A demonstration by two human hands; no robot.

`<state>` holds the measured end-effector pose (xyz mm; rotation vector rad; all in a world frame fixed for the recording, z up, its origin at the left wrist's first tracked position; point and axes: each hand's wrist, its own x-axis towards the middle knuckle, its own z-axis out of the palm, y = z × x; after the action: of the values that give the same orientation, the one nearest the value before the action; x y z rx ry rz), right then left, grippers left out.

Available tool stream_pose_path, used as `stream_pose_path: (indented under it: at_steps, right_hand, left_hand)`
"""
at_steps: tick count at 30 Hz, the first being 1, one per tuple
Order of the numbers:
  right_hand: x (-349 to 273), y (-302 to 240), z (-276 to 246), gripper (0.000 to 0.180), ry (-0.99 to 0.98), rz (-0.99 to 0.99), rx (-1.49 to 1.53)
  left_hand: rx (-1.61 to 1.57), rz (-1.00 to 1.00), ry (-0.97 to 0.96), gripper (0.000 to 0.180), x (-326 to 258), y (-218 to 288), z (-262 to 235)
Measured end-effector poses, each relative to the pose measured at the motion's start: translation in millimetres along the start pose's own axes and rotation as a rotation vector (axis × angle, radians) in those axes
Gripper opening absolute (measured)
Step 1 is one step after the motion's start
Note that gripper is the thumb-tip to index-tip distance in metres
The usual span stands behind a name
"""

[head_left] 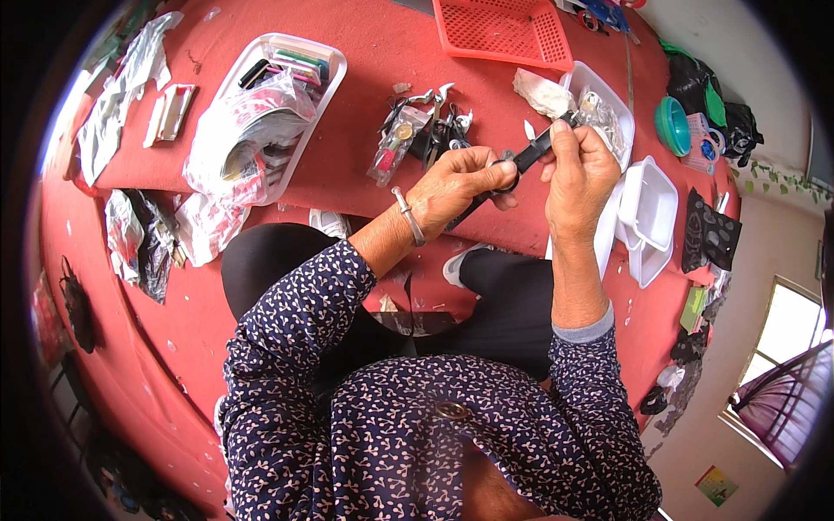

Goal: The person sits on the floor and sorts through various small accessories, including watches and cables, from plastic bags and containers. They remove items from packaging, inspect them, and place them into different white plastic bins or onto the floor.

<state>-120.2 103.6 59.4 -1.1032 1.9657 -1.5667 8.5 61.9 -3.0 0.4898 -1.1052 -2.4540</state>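
Left hand (456, 187) and right hand (580, 182) have fingers clamped on 1 black strap (533, 153), in front of the red perforated basket (504, 35); 1 white tub (334, 87) sits left of that basket.

Narrow black strap (533, 152), held aslant

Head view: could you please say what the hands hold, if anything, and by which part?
A black strap: the left hand has its grip near the middle, the right hand near the far end.
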Motion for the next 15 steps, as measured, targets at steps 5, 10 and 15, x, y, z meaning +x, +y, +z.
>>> stream_pose_path:
  at_steps: [5, 10, 15]
  right_hand:
    - [9, 11, -3, 0.022, 0.017, 0.083, 0.147]
    - [15, 12, -7, 0.021, 0.067, 0.120, 0.218]
    - [16, 12, -8, 0.021, 0.060, 0.111, 0.219]
  left_hand:
    - [-0.078, 0.074, 0.069, 0.043, 1, -2, 3]
    - [0.054, 0.125, -0.011, 0.043, 1, 1, 4]
    - [0.042, 0.149, -0.014, 0.039, 3, -4, 4]
